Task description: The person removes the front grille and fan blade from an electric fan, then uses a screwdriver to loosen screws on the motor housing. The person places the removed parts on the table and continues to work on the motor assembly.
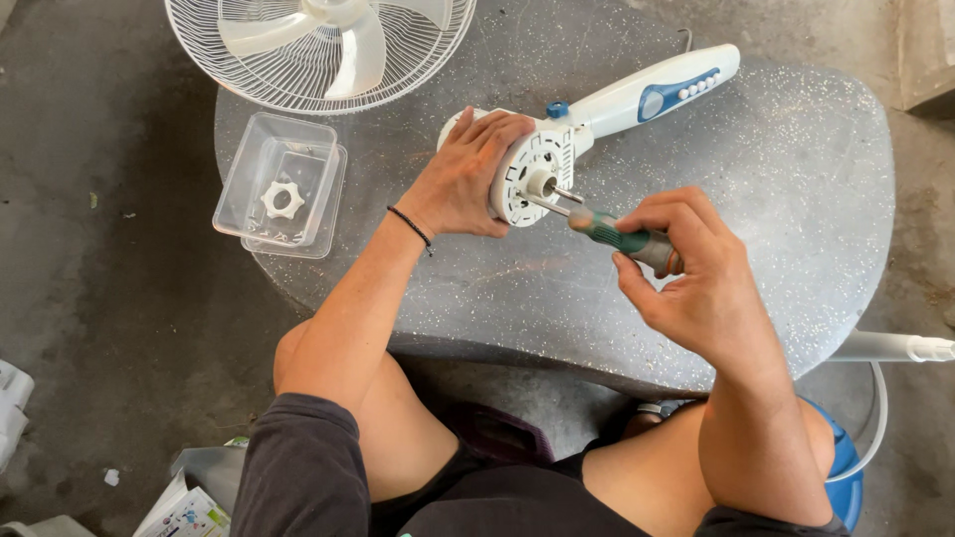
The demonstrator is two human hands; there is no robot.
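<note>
We note a bare concrete floor [119,298], grey and stained, with small scraps of litter scattered on it. On it stands a low stone table [796,199], grey with pale speckles, rounded at the corners, its top worn and scuffed near the front edge. A pale concrete block [930,50] sits at the upper right corner. Light is even and soft, daylight by the look, casting only faint shadows under the table's edge.
</note>
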